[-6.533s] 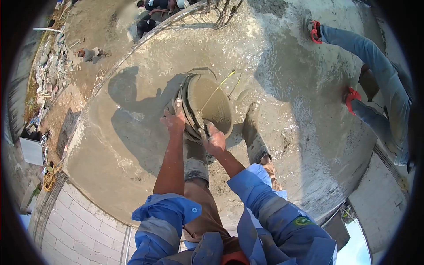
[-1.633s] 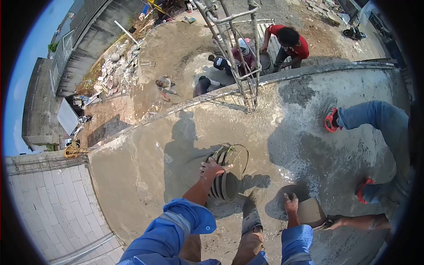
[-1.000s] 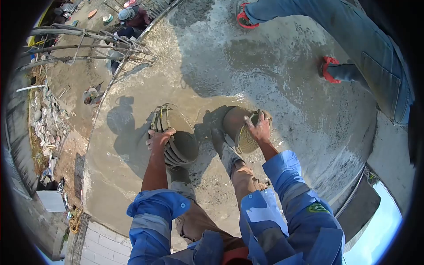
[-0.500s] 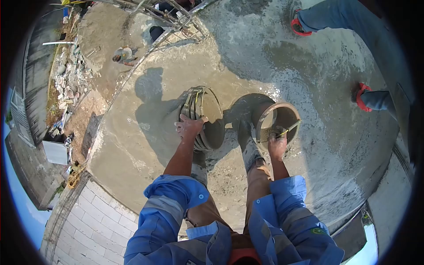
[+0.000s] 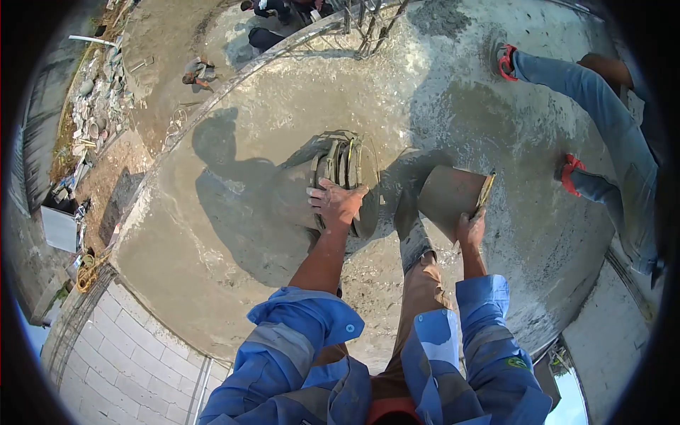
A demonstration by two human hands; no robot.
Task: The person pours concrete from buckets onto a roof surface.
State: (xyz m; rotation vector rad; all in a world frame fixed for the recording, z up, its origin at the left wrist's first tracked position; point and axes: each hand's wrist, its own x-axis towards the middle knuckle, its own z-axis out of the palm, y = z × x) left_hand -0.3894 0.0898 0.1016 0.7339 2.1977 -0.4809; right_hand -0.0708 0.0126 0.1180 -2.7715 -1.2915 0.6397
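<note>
My left hand (image 5: 336, 203) lies with fingers spread over the rims of a stack of nested, mud-caked buckets (image 5: 367, 191), gripping its side. The stack lies tilted on the wet concrete in front of my legs. My right hand (image 5: 471, 230) is closed on the rim and handle side of a single grey bucket (image 5: 450, 200). That bucket is tipped on its side, its yellowish handle at the right and its inside hidden from view. It is held just right of my muddy right boot (image 5: 414, 244).
Wet grey concrete (image 5: 283, 113) spreads around me. Another person's legs in jeans (image 5: 577, 81) and red-topped footwear stand at right. Upright rebar (image 5: 372, 28) rises from the edge at top. Below the curved edge are more people (image 5: 198, 73), rubble (image 5: 95, 106) and white blockwork (image 5: 131, 347).
The single bucket has turned in my right hand, from its open mouth facing me to its outer wall showing. My left hand stays on the stack. The whole view has shifted slightly.
</note>
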